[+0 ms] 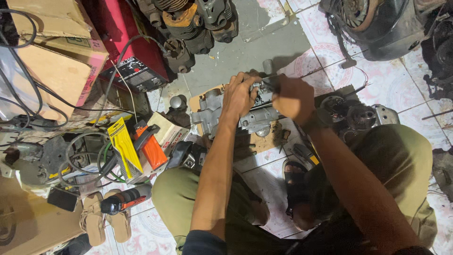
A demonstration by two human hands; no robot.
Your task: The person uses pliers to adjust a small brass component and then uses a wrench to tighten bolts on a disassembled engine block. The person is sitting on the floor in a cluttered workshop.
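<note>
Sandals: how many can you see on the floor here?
3. Two tan sandals lie side by side at lower left, beside a black-and-red tool. One black sandal is worn on a foot near the centre. A fourth may be hidden under the person's legs.

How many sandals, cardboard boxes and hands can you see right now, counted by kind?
Sandals: 3, a tan pair lying at left and a black one on a foot
Cardboard boxes: 2
Hands: 2, left and right, both on the grey engine casing
Total: 7
</note>
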